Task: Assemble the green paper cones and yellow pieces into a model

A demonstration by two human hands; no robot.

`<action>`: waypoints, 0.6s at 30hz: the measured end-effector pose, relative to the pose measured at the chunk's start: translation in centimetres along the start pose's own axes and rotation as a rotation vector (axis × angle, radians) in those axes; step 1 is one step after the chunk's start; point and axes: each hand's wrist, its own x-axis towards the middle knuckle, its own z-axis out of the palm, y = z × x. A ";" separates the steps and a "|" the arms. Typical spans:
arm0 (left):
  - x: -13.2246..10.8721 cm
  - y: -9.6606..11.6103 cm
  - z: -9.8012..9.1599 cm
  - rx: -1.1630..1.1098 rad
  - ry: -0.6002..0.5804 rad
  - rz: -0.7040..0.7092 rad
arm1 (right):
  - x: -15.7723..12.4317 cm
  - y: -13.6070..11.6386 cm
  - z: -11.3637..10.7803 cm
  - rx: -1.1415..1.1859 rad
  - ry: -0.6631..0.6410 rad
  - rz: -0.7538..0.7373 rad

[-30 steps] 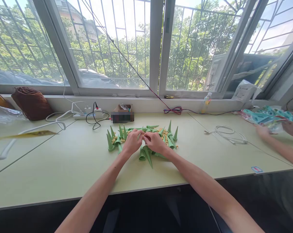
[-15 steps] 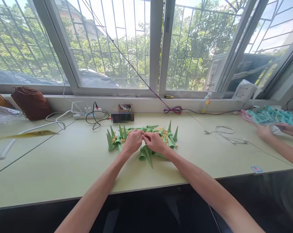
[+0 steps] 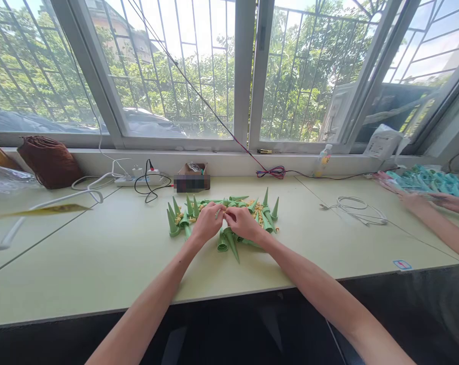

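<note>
My left hand (image 3: 209,221) and my right hand (image 3: 243,222) meet above a pile of green cone-shaped pieces (image 3: 231,243) and small yellowish pieces (image 3: 258,215). The fingers of both hands are pinched together, their tips nearly touching. What lies between the fingertips is too small and too hidden to name. Several green cones (image 3: 172,223) stand upright at the left of the pile, and others (image 3: 275,209) stand at its right. Some cones lie on their sides, one pointing toward the table's front edge below my hands.
Behind the pile are a small box (image 3: 193,170), a power strip (image 3: 153,178) and a bundled cable (image 3: 277,173). A bottle (image 3: 323,161) stands by the window. A coiled white cable (image 3: 360,210) lies right, near another person's hands (image 3: 415,205) at teal pieces (image 3: 434,181).
The other person's hands at the far right have shifted slightly, and the whitish item between them no longer shows. My own hands have hardly moved.
</note>
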 end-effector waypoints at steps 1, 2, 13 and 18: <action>0.0 0.0 0.0 -0.001 0.000 0.000 | 0.0 0.0 0.0 -0.004 0.000 0.000; 0.0 0.1 0.0 -0.003 0.001 -0.001 | 0.0 0.0 0.0 -0.007 -0.001 0.000; 0.0 0.1 -0.1 0.005 -0.017 -0.004 | 0.0 0.0 -0.1 -0.010 -0.005 -0.014; 0.0 0.2 -0.2 -0.002 -0.016 -0.003 | 0.0 -0.1 -0.1 -0.004 -0.008 -0.012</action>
